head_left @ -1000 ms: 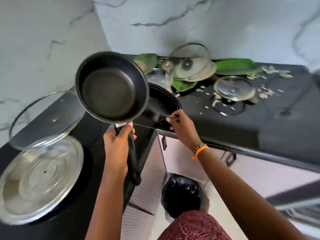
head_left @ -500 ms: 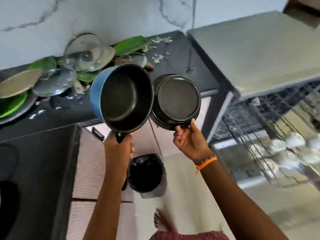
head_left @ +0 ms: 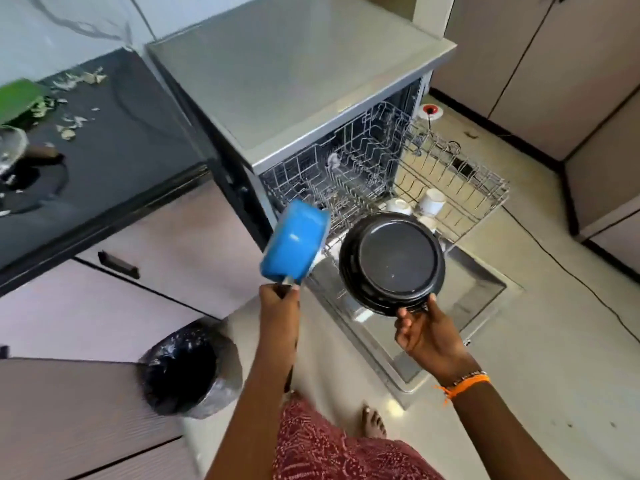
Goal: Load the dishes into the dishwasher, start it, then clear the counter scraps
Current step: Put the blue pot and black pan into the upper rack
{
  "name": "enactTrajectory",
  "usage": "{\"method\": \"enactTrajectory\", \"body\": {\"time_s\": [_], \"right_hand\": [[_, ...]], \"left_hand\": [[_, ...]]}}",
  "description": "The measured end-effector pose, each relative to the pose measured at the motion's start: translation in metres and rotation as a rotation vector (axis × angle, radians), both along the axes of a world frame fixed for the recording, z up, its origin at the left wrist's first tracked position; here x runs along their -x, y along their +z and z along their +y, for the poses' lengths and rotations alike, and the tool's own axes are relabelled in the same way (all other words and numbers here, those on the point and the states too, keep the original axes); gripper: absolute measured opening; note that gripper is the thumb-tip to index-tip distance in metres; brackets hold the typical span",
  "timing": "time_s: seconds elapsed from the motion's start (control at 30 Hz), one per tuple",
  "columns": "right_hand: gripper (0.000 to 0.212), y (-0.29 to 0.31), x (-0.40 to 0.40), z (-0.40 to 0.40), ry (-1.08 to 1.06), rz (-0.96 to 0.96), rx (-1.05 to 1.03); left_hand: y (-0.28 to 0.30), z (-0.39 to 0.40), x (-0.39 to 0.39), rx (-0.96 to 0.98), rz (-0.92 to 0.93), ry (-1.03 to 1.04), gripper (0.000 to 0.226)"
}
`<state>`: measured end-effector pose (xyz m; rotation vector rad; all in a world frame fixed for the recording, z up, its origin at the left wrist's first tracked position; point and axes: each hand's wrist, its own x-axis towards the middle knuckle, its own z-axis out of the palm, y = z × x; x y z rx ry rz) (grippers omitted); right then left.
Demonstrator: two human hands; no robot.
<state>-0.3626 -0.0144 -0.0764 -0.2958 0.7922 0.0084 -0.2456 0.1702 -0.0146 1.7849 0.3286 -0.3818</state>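
Swung away from the bench and brought over the open dishwasher since a moment ago: both pans, now held low in front of the racks. Blue saucepan [head_left: 294,240] tipped on its side, base toward the camera, mouth toward the machine, carried by the left hand [head_left: 278,301] with the grip wrapped tight round its handle. Black pan [head_left: 391,263] tilted up to face the viewer, looks like two nested pieces but hard to tell, pinched at its lower rim by the right hand [head_left: 427,336], thumb over the edge and fingers behind.

Behind them, upper rack [head_left: 346,168] half out and mostly bare; lower rack [head_left: 460,188] pulled out over the dropped door [head_left: 478,289], holding a few white cups [head_left: 429,201] near its front corner. Dishwasher top [head_left: 294,74] clear grey steel.

Further out, black bench [head_left: 131,140] at left with pale scraps [head_left: 74,123], a green plate [head_left: 17,98] and a glass lid [head_left: 10,147] at the edge of view. Lined bin [head_left: 190,372] on the floor by the cabinet.

Step in hand, by judgement: loading, cookware stage. Next move likely calls for lowering each pan mouth-down into open space in the lower rack, clear of the cups, handle kept inside the rack's edge. More dishes left on the bench, so starting the machine and clearing scraps not yet due.
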Motion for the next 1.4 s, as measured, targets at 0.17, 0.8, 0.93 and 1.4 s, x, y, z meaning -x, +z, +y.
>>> {"method": "enactTrajectory", "body": {"time_s": [0.17, 0.8, 0.93, 1.4], "right_hand": [[0.035, -0.003, -0.022, -0.053, -0.005, 0.015, 0.026], [0.044, -0.053, -0.153, -0.135, -0.118, 0.164, 0.044], [0.039, -0.068, -0.156, -0.143, -0.080, 0.122, -0.001], [0.038, -0.096, -0.198, -0.178, 0.199, 0.113, -0.012]], "left_hand": [[-0.015, -0.059, -0.018, 0.010, 0.089, -0.083, 0.022], [-0.122, -0.180, -0.215, -0.208, 0.013, -0.258, 0.040], [-0.153, -0.184, -0.230, -0.180, 0.020, -0.203, 0.043], [-0.204, -0.207, -0.225, -0.177, -0.124, 0.033, 0.039]]}}
